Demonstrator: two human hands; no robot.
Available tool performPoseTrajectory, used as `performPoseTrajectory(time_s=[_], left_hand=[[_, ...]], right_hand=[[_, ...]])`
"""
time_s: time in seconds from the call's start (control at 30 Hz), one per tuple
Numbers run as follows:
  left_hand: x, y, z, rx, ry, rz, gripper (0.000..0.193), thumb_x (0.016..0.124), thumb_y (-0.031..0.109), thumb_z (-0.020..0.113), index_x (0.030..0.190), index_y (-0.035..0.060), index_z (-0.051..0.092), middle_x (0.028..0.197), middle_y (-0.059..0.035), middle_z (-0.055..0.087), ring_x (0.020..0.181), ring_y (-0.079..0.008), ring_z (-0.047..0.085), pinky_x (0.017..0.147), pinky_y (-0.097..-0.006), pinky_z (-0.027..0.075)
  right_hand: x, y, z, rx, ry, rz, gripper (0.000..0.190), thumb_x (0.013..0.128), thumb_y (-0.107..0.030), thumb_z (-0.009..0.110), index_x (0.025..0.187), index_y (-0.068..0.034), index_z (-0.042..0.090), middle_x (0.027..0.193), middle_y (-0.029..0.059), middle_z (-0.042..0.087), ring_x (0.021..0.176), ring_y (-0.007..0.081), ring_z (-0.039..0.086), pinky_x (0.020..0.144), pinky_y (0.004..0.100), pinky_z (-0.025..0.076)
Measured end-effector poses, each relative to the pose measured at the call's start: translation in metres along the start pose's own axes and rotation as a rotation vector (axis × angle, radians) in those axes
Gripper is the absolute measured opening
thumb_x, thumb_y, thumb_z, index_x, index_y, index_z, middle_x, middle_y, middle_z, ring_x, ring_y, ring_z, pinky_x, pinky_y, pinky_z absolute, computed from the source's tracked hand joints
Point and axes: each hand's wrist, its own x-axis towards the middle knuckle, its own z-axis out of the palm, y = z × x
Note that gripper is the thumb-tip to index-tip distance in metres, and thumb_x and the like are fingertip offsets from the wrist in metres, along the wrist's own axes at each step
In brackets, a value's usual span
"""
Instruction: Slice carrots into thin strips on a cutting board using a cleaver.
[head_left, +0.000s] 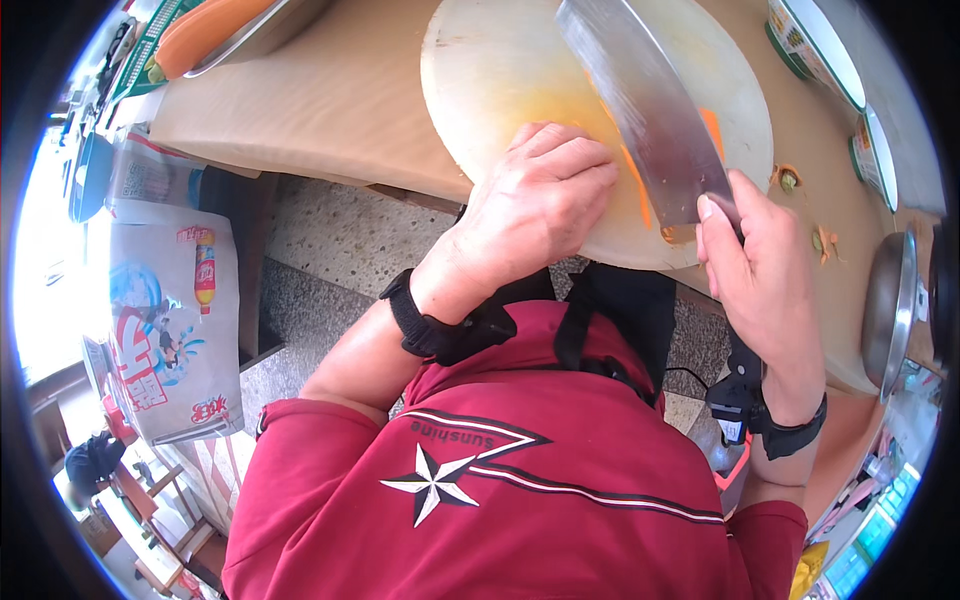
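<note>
My right hand (772, 262) grips a broad steel cleaver (645, 112) where handle meets blade. The cleaver is over a round, pale cutting board (480, 82). My left hand (551, 195) is at the board, left of the blade, its fingers curled down. What lies beneath those fingers is hidden, so I cannot tell whether they hold anything. Thin orange strips, apparently carrot (636, 184), show along the blade's left side. A flat orange piece (712, 131) pokes out to its right. Orange stain colours the middle of the board.
Whole carrots (202, 37) rest in a metal container at the upper left, beside a green basket (146, 56). Carrot stem ends (789, 178) litter the brown tabletop (322, 105). Bowls (821, 49) and a metal basin (889, 315) stand right. A person (90, 465) is in the left background.
</note>
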Motion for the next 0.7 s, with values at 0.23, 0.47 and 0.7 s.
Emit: performPoseTrajectory(time_s=[0.23,0.47,0.7], left_hand=[[0.002,0.002,0.002,0.013,0.011,-0.01,0.019,0.071,-0.001,0.073,0.089,0.0016,0.069,0.096,-0.0079,0.066,0.089,-0.0252,0.064,0.08,-0.0366,0.05],[0.002,0.004,0.0,0.005,0.038,0.005,0.02,0.071,-0.001,0.073,0.091,0.0014,0.069,0.095,-0.0084,0.066,0.089,-0.0259,0.064,0.08,-0.0368,0.051],[0.002,0.004,-0.003,-0.026,-0.029,0.064,0.023,0.071,0.002,0.073,0.094,0.001,0.069,0.1,-0.0083,0.066,0.093,-0.0262,0.063,0.081,-0.0379,0.05]], right_hand=[[-0.001,0.004,0.004,0.075,0.021,-0.083,0.018,0.092,-0.01,0.053,0.085,0.006,0.045,0.065,0.023,0.052,0.058,0.0403,0.052,0.054,0.0433,0.039],[0.013,0.011,0.013,0.106,0.057,-0.153,0.02,0.093,-0.011,0.052,0.083,0.004,0.043,0.068,0.0233,0.052,0.062,0.0424,0.05,0.055,0.0427,0.04],[0.015,0.009,0.015,0.11,0.061,-0.192,0.019,0.093,-0.01,0.052,0.083,0.005,0.044,0.068,0.0237,0.053,0.062,0.0426,0.051,0.056,0.0423,0.041]])
